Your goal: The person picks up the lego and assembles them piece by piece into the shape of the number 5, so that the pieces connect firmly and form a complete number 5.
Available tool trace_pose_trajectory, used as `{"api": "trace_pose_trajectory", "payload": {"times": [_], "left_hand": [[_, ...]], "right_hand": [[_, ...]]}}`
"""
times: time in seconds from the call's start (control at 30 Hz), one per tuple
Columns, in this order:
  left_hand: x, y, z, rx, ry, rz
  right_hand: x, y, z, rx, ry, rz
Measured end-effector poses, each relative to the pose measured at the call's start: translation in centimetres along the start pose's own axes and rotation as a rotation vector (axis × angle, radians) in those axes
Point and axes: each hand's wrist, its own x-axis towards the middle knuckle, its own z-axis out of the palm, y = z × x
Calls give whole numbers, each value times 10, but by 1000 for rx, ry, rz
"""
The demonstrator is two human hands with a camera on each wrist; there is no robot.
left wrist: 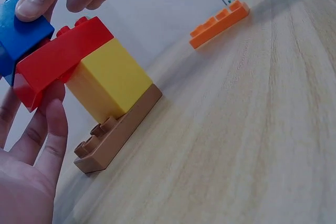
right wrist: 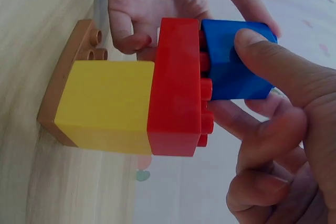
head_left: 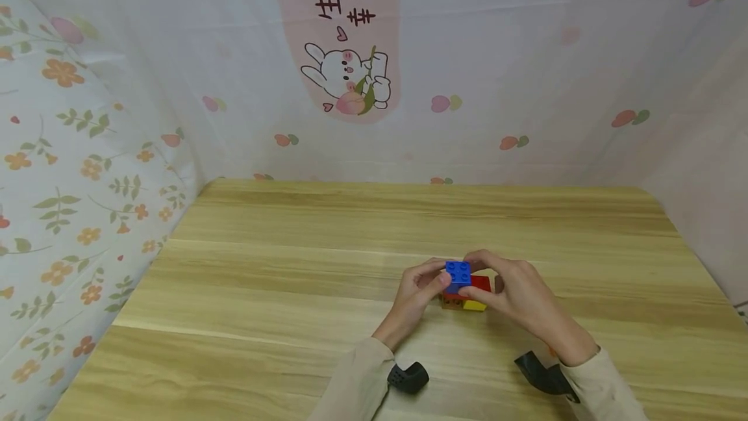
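Observation:
A blue toy building brick [head_left: 458, 273] sits over one end of a red brick [right wrist: 175, 87], with red studs showing in a narrow gap between them. Beneath the red one stands a yellow brick [right wrist: 102, 106] on a flat brown brick [left wrist: 123, 135] that rests on the table. My right hand [head_left: 520, 288] pinches the blue brick, thumb across its side. My left hand [head_left: 417, 291] has its thumb at the blue brick's left side, while its fingers curl under the red brick's overhanging end, as the left wrist view shows.
An orange studded brick [left wrist: 220, 24] lies on the wooden table [head_left: 263, 297], mostly hidden by my right wrist in the head view. Black curved wrist pieces [head_left: 409, 377] stick out by both sleeves. A printed cloth [head_left: 497, 70] hangs behind the table and along its left side.

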Motion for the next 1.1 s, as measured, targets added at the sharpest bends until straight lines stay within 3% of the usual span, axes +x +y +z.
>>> {"api": "trace_pose_trajectory", "payload": {"times": [0.37,0.73,1.1], "left_hand": [[0,-1,4,-19,7,-13],[0,-1,1,-9,15,-21],[0,13,3,12,16,-77]], "right_hand": [[-3,4,-1,24,19,-36],[-1,3,0,37,1,-3],[0,4,1,37,18,-25]]}}
